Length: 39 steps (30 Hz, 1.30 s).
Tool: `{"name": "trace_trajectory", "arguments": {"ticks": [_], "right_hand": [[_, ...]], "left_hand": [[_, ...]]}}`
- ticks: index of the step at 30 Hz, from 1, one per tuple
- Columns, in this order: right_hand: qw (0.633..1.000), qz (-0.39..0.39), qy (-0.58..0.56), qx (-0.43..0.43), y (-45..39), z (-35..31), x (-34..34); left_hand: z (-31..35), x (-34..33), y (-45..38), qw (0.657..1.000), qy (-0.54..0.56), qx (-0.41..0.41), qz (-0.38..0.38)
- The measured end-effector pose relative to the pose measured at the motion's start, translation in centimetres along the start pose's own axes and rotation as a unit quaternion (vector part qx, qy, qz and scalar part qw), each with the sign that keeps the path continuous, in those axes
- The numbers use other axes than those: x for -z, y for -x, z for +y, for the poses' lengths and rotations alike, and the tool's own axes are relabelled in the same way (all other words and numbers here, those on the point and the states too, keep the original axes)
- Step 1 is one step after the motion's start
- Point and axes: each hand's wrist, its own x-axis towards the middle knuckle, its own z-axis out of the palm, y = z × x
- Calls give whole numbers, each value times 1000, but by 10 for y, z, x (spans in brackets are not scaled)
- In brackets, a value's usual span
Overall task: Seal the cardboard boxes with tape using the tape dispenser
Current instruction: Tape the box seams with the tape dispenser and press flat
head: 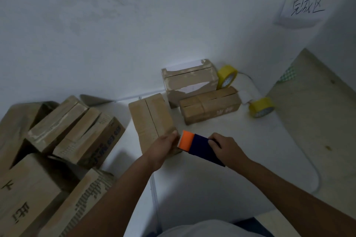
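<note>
A small cardboard box (149, 119) stands on the white table (221, 179) in front of me, its top seam running away from me. My left hand (163, 148) grips the box's near right corner. My right hand (225, 148) grips the tape dispenser (200, 146), dark blue with an orange head. The orange head sits against the box's near right edge, close to my left fingers. I cannot make out any tape strip.
Two more boxes stand behind: a torn one (189, 80) and a long low one (210, 105). Two yellow tape rolls (227, 78) (262, 107) lie by the wall. A pile of boxes (63, 140) fills the left. A paper sign (306, 8) hangs on the wall.
</note>
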Motion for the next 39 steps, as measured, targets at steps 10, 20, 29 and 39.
{"name": "trace_trajectory", "arguments": {"ticks": [10,20,29,39], "right_hand": [[1000,-23,-2,-1,1,-12,-3],[998,-21,34,39,-1,-21,1],[993,-45,74,79,-11,-29,10],[984,-23,172,44,-27,8,33]], "left_hand": [[-1,10,15,998,70,4,-6],[-14,16,23,993,115,37,13],[-15,19,26,987,138,20,83],[-35,87,41,973,173,54,143]]}}
